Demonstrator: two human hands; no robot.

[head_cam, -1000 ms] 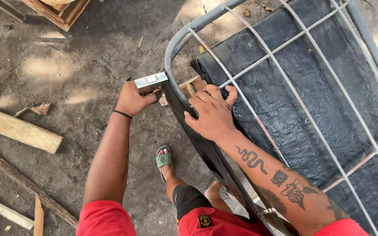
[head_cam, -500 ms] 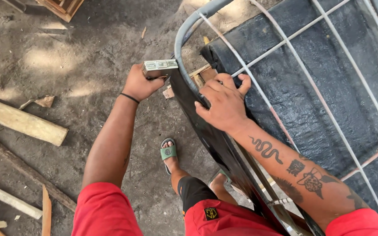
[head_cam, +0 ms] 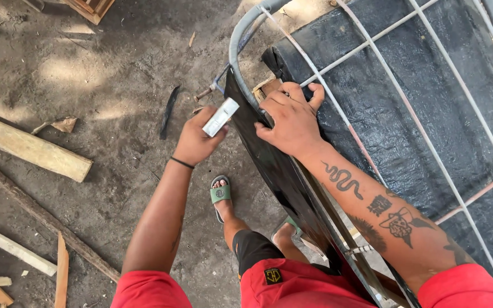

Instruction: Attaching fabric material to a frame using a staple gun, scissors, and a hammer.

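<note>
My left hand [head_cam: 196, 141] grips a small silver stapler-like tool [head_cam: 221, 117], held a little off to the left of the frame's curved edge. My right hand [head_cam: 292, 120] lies flat on a black sheet [head_cam: 292, 182], pinning it against the grey metal tube frame [head_cam: 236, 40] near its rounded corner. The sheet's loose edge hangs down beside the frame towards my legs. A white wire grid [head_cam: 372, 54] spans the frame over dark fabric [head_cam: 406, 108].
A pale wooden plank [head_cam: 29, 149] lies on the dirt ground at left, with wood offcuts [head_cam: 15, 251] at lower left. A black strip [head_cam: 168, 111] lies on the ground near the tool. My foot in a green sandal [head_cam: 220, 194] stands beside the frame.
My left hand has drawn the silver tool away from the frame's edge, down and to the left. My right hand stays pressed on the black sheet.
</note>
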